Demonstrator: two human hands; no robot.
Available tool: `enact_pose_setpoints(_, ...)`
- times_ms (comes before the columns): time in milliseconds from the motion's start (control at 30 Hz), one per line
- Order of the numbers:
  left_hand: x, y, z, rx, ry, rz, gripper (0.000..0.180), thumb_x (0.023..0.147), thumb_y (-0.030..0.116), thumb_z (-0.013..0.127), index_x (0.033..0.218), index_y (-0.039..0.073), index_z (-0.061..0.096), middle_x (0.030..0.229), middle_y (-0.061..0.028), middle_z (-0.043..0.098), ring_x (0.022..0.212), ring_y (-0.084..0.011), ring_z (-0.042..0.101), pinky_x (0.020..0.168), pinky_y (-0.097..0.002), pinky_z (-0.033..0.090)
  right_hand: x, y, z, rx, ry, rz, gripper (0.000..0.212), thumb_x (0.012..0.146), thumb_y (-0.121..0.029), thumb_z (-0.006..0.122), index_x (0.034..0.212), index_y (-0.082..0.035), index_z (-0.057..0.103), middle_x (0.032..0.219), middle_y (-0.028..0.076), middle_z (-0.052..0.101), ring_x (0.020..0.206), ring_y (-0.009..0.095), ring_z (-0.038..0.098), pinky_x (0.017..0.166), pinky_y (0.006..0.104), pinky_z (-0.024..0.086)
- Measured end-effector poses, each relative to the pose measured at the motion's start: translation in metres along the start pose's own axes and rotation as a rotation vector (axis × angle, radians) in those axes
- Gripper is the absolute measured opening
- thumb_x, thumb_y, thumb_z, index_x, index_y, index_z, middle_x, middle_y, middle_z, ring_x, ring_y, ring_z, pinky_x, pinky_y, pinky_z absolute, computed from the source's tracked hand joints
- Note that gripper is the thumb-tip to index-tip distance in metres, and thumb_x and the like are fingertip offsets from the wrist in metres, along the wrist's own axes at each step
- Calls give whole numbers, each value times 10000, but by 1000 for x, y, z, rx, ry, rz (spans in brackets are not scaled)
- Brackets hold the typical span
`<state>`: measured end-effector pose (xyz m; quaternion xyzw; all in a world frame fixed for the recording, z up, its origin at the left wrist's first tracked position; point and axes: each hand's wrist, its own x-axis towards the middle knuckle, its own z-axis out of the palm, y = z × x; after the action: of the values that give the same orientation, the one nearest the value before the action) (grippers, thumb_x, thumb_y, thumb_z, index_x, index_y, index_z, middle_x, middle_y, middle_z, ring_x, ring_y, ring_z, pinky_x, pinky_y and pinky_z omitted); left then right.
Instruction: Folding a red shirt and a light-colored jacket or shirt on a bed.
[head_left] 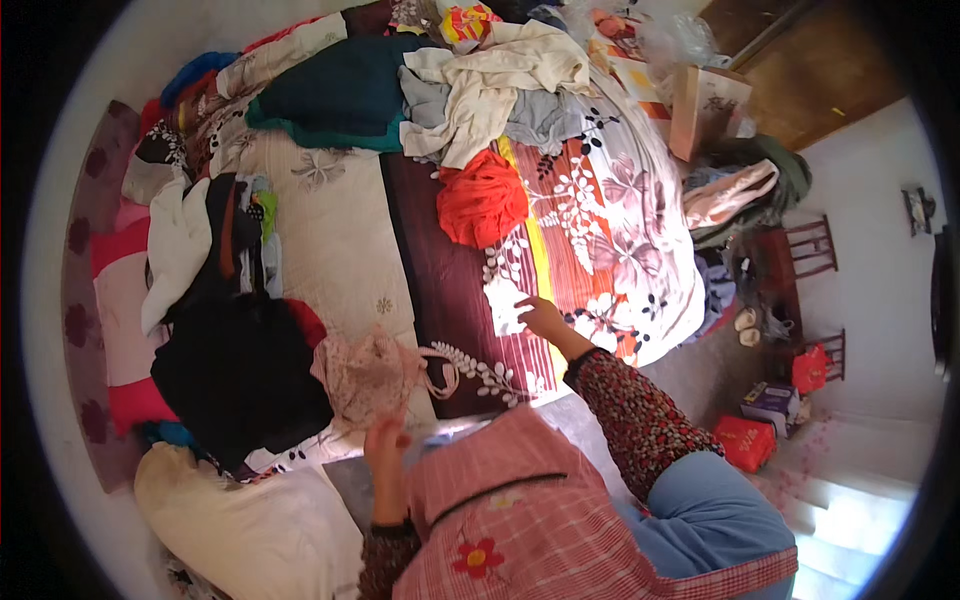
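In the head view, the person leans over a bed (350,240) heaped with clothes, wearing a pink checked apron and dark flower-print sleeves. The right hand (543,318) reaches forward across the floral bedspread (620,240) and rests on a small white folded cloth (503,303) that lies flat on the dark maroon stripe of the cover; the fingers lie spread on its right edge, so the grip is apart and pressing rather than closed around it. The left hand (385,440) is raised near the bed's near edge, just below a crumpled pink lacy garment (368,375); its fingers are curled upward and it seems to pinch something thin and pale, but whether the grip is really clamped on anything cannot be told from here. Left of the pink garment sits a large black bundle of clothing (235,375), touching it, and above that a white cloth (175,250) hangs over darker pieces. A bunched red-orange garment (482,200) lies further up the bed, well apart from the white folded cloth, and behind it a pile of cream and grey clothes (490,90) beside a teal garment (335,95). A cream pillow (240,530) lies at the lower left. On the floor to the right stand a red box (748,440) and a dark wooden chair (800,255).
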<state>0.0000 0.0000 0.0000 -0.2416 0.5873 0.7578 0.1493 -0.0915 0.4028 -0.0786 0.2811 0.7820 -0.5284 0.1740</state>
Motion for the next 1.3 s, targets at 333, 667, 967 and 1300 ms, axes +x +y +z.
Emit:
enact_pose_setpoints(333, -223, -72, -21, 69, 406, -453, 145, 778, 50, 550, 913, 1, 571, 800, -75, 597, 658, -164, 569, 557, -276, 475, 63, -38, 51, -575, 364, -309, 342, 733, -128, 594, 1048, -55, 484, 942, 178, 566, 831, 400, 572, 733, 479, 461)
enact_pose_setpoints(667, -146, -16, 39, 311, -72, -152, 155, 841, 134, 587, 942, 16, 591, 819, -34, 599, 688, -87, 531, 612, -220, 440, -135, -87, -5, 92, 257, -739, 304, 812, -211, 604, 1049, -29, 547, 826, 75, 592, 742, 226, 572, 678, 346, 458)
enact_pose_setpoints(967, -75, 82, 166, 829, -360, 961, 561, 740, 99, 691, 1218, -34, 428, 1040, -81, 548, 870, -148, 548, 754, -277, 463, -274, -223, -86, 1007, -228, -544, 255, 899, -203, 538, 1088, -32, 525, 964, 43, 602, 826, 129, 586, 758, 265, 484)
enact_pose_setpoints(1300, -66, 192, 153, 162, -455, 572, 234, 919, 226, 498, 991, 20, 584, 869, 23, 562, 802, -61, 495, 726, -220, 410, -360, -210, -188, 905, 163, -690, 240, 884, -216, 569, 1031, -26, 584, 953, 23, 620, 839, 105, 586, 795, 241, 461)
